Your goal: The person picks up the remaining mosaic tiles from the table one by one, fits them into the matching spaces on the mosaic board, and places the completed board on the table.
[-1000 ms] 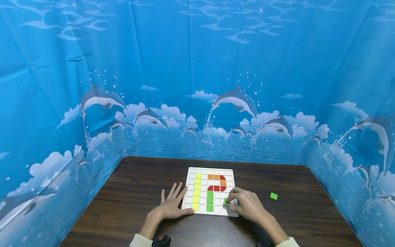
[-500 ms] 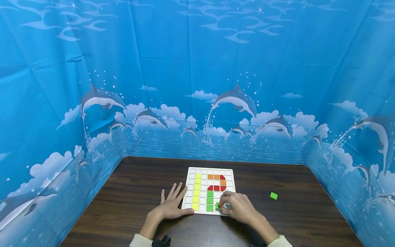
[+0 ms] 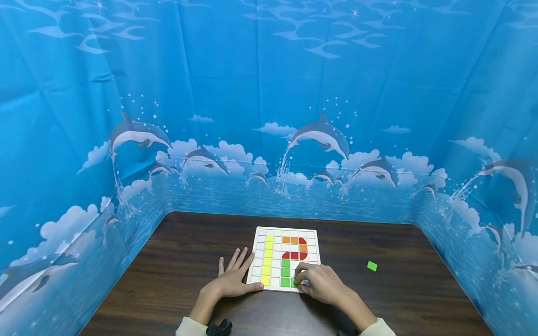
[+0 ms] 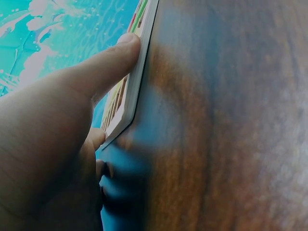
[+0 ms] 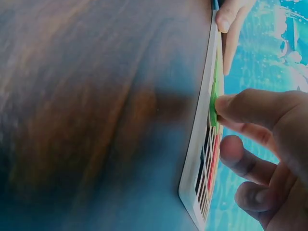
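A white grid board [image 3: 254, 266] lies on the table with coloured tiles set in its squares. My left hand [image 3: 231, 282] rests at its left side, fingers spread, the thumb on the board's near left corner. My right hand [image 3: 321, 282] is over the near right part, thumb and forefinger pinching a green square tile [image 5: 213, 103] at the bottom row. That tile sits just right of a column of green tiles [image 3: 285, 273]. A yellow column [image 3: 267, 261] stands to the left, and red tiles [image 3: 294, 255] and orange tiles [image 3: 286, 240] form a curve above the green.
One loose green tile [image 3: 371, 266] lies on the dark wooden table [image 3: 201, 233], right of the board. A blue dolphin-print curtain [image 3: 260, 116] closes in the table at the back and both sides.
My right hand has moved left along the board's near edge with the green tile, bringing it down beside the green column. My left hand has stayed in place.
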The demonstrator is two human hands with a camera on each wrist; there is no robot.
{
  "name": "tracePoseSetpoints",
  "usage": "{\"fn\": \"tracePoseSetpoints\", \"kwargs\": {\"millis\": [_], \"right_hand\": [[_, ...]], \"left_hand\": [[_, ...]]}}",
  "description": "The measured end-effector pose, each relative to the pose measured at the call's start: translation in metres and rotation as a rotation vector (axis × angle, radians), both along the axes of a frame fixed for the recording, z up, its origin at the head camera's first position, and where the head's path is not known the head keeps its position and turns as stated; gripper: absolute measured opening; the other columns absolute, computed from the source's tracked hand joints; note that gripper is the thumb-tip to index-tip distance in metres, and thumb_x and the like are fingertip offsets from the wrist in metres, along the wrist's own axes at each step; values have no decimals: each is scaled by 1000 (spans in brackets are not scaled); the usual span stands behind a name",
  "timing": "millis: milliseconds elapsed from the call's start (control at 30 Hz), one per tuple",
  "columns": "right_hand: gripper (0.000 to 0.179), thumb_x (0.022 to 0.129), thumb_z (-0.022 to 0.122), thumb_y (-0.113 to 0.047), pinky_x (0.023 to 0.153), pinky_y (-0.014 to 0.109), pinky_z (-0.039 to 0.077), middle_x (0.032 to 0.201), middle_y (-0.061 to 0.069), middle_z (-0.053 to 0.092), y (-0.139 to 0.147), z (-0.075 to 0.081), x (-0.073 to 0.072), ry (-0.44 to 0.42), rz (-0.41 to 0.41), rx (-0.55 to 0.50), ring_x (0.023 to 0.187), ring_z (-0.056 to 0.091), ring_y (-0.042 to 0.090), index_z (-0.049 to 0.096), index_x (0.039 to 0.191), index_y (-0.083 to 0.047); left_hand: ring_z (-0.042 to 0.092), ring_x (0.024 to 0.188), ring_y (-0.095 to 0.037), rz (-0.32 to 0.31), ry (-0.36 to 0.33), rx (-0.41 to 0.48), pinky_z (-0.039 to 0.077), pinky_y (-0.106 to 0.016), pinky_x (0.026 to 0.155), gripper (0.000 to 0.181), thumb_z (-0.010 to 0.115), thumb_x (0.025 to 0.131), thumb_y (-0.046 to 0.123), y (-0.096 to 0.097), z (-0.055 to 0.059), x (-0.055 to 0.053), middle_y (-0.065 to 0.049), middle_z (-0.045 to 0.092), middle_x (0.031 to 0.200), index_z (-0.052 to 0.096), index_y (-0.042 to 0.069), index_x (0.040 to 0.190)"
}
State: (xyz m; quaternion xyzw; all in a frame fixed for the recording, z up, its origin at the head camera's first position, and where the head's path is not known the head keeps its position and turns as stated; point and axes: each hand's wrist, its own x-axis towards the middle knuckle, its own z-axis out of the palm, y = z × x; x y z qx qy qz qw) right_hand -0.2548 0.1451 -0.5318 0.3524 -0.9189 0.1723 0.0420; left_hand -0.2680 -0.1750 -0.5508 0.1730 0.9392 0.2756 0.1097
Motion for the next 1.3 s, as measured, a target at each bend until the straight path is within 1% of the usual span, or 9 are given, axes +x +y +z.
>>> {"fn": "tracePoseSetpoints", "kwargs": {"millis": [233, 400, 500, 700, 733, 900, 933, 1133, 1300], "right_hand": [[10, 94, 82, -18, 67, 20, 49, 107, -17, 73, 2, -2, -2, -54, 1, -4, 82, 61, -4, 84, 95, -27], [9, 95, 81, -18, 68, 20, 48, 107, -17, 72, 3, -4, -2, -72, -2, -23, 83, 61, -4, 84, 97, -25], [9, 96, 80, -18, 68, 19, 47, 108, -16, 73, 4, -4, -1, -89, -4, -38, 82, 60, -4, 85, 98, -24], [9, 97, 78, -18, 69, 20, 50, 110, -14, 75, 7, -3, 1, -101, 0, -56, 86, 64, -4, 85, 100, -23], [10, 97, 78, -17, 69, 20, 51, 110, -14, 75, 8, -2, 1, -99, 2, -60, 87, 65, -3, 85, 100, -23], [12, 98, 77, -16, 69, 22, 54, 107, -15, 76, 13, -3, 1, -67, 5, -88, 89, 67, -2, 85, 99, -24], [12, 98, 77, -16, 69, 23, 55, 107, -15, 75, 14, -3, 1, -55, 3, -93, 89, 67, -2, 85, 99, -25], [13, 95, 80, -14, 58, 19, 44, 106, -13, 76, 24, -1, 0, 24, -48, -106, 86, 68, 0, 84, 100, -25], [12, 93, 82, -14, 54, 19, 38, 106, -9, 78, 35, 3, -1, 44, -118, -105, 80, 68, 6, 83, 100, -23]], "left_hand": [[-4, 167, -42, -10, 8, -17, -16, -83, 118, 111, 62, 90, 80, -1, -5, -2, -17, 7, 181, 20, 19, 173], [0, 167, -42, 12, -18, -33, -13, -80, 121, 112, 67, 89, 77, 2, 1, -2, -16, 10, 180, 23, 17, 172], [0, 168, -39, 26, -15, -63, -12, -80, 122, 111, 67, 89, 77, 2, -3, -4, -14, 9, 181, 22, 18, 172], [2, 168, -38, 36, -10, -98, -7, -80, 124, 109, 68, 90, 76, 3, -1, -3, -11, 11, 181, 23, 20, 172], [3, 168, -39, 33, -14, -98, -7, -80, 123, 108, 68, 90, 75, 4, 3, -1, -13, 11, 181, 24, 20, 172], [1, 167, -41, 22, -11, -43, -12, -81, 121, 113, 68, 87, 79, 3, 0, -3, -16, 11, 180, 25, 18, 172], [0, 167, -41, 15, 2, -41, -13, -82, 120, 112, 66, 88, 80, 3, -4, -4, -17, 11, 180, 24, 19, 172], [-3, 167, -41, 13, 37, -38, -14, -84, 117, 114, 63, 87, 84, 0, -17, -8, -15, 8, 181, 19, 25, 173], [-3, 167, -41, 19, 17, -49, -14, -83, 119, 117, 63, 85, 86, 1, -11, -7, -14, 6, 181, 15, 26, 174]]}}
